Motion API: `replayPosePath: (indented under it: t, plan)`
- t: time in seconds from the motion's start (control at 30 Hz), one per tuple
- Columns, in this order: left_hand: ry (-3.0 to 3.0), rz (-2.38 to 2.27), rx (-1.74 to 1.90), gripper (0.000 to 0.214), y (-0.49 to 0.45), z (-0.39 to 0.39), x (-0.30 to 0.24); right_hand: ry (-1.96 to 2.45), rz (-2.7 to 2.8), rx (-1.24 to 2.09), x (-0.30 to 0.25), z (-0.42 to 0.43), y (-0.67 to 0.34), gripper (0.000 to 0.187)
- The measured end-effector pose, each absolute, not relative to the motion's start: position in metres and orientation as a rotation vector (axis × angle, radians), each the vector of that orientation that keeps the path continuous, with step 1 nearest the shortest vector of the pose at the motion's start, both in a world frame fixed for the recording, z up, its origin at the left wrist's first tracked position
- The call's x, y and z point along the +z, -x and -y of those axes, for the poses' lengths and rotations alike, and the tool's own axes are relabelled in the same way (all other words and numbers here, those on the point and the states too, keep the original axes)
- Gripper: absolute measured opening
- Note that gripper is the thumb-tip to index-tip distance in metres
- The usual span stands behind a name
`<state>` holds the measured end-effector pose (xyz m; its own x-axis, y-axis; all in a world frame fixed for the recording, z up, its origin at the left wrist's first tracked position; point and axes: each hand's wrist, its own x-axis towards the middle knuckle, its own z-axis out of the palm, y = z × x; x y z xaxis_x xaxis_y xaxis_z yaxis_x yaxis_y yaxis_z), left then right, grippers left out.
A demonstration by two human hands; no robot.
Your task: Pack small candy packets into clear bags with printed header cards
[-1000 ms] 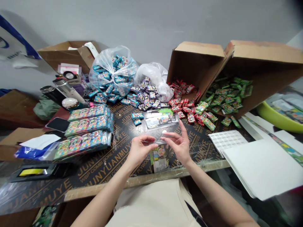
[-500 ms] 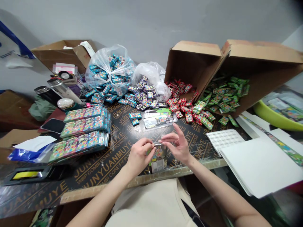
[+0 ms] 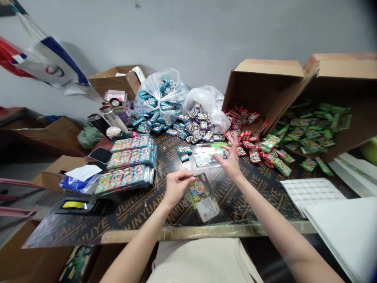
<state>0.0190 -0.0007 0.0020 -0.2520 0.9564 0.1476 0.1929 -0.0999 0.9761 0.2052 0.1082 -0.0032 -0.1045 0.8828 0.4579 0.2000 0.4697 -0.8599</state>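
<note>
My left hand [image 3: 177,188] pinches the top edge of a clear plastic pouch [image 3: 204,198] with a printed card inside, above the dark tabletop near its front edge. My right hand [image 3: 232,159] is raised, fingers spread and holding nothing, close to the small red packs [image 3: 255,157]. Partly under that hand lies a second printed pouch [image 3: 204,160] on the table. Beside it are a few small blue packs [image 3: 184,152]. Purple packs [image 3: 203,125] are heaped just behind.
A clear bag [image 3: 160,104] of blue packs stands at the back. Cardboard boxes on the right hold red packs and green packs [image 3: 312,131]. Filled pouches [image 3: 125,179] are stacked left, near a tape dispenser [image 3: 85,205]. White sheets [image 3: 344,224] lie at right.
My right hand has let go of the pouch and moved up and away, its fingers spreading. My left hand keeps the pouch, now tilted. The view has turned left.
</note>
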Motion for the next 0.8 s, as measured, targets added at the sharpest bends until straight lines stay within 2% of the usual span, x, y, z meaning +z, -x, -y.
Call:
replayPosePath:
  t: [0.17,0.33,0.43,0.5,0.67,0.8]
  plan:
    - [-0.802,-1.799,1.764,0.036,0.032,0.024,-0.04,1.282,2.038,0.562,-0.055,-0.156,-0.122,0.1]
    - [-0.847,-2.054,1.447,0.054,0.055,0.067,-0.08,1.474,2.167,0.44,-0.07,-0.174,-0.062,0.091]
    - [-1.133,-2.227,1.346,0.05,0.05,0.072,-0.075,1.51,2.149,0.471,-0.06,-0.173,-0.054,0.09]
    - [-1.177,-2.132,1.379,0.047,0.041,0.061,-0.064,1.44,2.131,0.49,-0.05,-0.159,-0.058,0.095]
    - [-0.625,-1.442,1.546,0.051,0.009,0.012,-0.043,1.029,2.261,0.415,-0.029,-0.089,-0.093,0.098]
    - [-0.57,-1.173,1.408,0.045,-0.012,-0.007,-0.04,0.891,2.367,0.375,-0.022,-0.055,-0.144,0.099]
